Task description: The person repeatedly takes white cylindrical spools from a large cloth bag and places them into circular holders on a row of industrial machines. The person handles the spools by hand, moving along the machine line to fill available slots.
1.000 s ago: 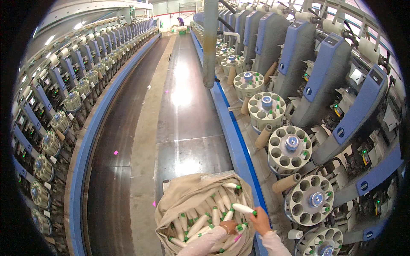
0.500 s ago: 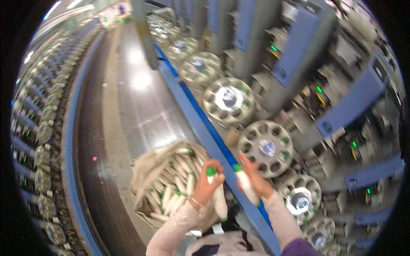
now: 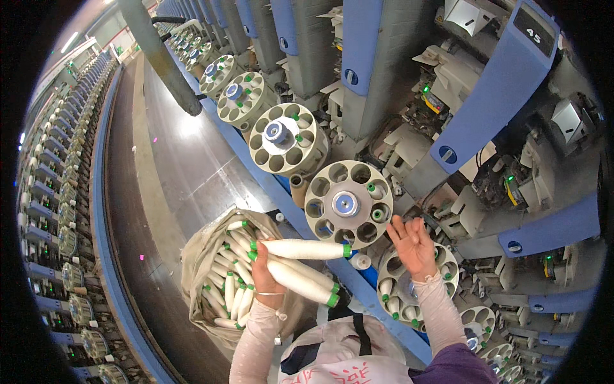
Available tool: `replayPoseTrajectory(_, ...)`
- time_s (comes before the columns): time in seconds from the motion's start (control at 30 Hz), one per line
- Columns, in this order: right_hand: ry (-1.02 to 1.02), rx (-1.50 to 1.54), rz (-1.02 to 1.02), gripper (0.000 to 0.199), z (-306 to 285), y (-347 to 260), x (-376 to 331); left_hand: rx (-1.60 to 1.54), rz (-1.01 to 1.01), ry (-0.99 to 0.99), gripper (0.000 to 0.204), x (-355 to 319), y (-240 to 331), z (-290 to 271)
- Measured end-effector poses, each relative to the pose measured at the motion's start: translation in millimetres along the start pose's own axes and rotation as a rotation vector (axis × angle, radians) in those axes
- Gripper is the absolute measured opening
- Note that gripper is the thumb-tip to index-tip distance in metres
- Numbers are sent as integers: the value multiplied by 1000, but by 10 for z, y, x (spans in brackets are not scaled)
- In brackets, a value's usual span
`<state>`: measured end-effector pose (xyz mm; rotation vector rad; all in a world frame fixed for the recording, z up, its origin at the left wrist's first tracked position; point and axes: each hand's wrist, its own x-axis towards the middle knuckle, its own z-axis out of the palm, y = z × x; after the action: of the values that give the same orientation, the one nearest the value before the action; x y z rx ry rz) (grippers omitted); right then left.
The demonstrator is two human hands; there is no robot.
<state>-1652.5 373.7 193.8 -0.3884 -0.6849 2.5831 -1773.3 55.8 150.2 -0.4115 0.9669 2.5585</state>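
Observation:
My left hand [image 3: 265, 275] is closed round the green-tipped ends of a small bunch of white yarn bobbins [image 3: 300, 249]. They point to the right, fanned out over the sack. Below that hand, an open beige cloth sack [image 3: 192, 256] is heaped with more such bobbins [image 3: 229, 291]. My right hand [image 3: 412, 248] has its fingers apart and holds nothing. It hovers over the gap between two round bobbin magazines. The farther magazine [image 3: 326, 221] has a blue hub and a few bobbins in its pockets; the nearer one [image 3: 404, 280], partly behind my right hand, carries several bobbins.
More round magazines [image 3: 281, 137] line the blue rail [image 3: 288, 208]. Winding units with blue panels [image 3: 489, 96] rise on the right. A grey post [image 3: 160, 57] stands ahead. Another machine row [image 3: 64, 211] runs along the left, beyond the aisle floor [image 3: 185, 173]. A brown tube [image 3: 298, 189] stands by the rail.
The bobbin my right hand held is gone from it, and that hand has opened and moved up and right. My left hand has shifted left, its bobbins swung sideways. The view has turned.

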Motion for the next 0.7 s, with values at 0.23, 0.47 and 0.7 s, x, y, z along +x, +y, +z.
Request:
replayPoseTrajectory(0.23,-148,-1741,-7,55,-57,71,152,149,137,4,32,283,-293,14)
replayPoseTrajectory(0.47,-388,-1162,248,44,123,453,148,-87,-94,3,32,469,-413,82)
replayPoseTrajectory(0.7,-81,-273,-44,15,2,298,179,54,40,-203,31,460,311,30)
